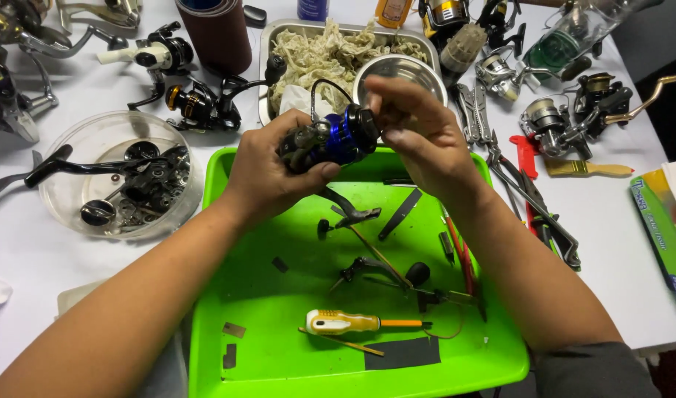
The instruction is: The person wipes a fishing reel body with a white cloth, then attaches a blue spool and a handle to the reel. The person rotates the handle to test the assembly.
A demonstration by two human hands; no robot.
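- My left hand (268,173) has its fingers clamped around the blue fishing reel (330,140).
- My right hand (419,133) pinches the reel's top, above the green tray (279,354).

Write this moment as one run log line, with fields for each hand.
left hand: grips blue fishing reel | right hand: fingertips on reel's top | below: green tray, yellow-handled screwdriver

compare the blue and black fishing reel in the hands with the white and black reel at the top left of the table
The blue and black fishing reel is gripped by the left hand above the green tray, with the right hand touching it; the white and black reel lies untouched on the table. Both are spinning reels.
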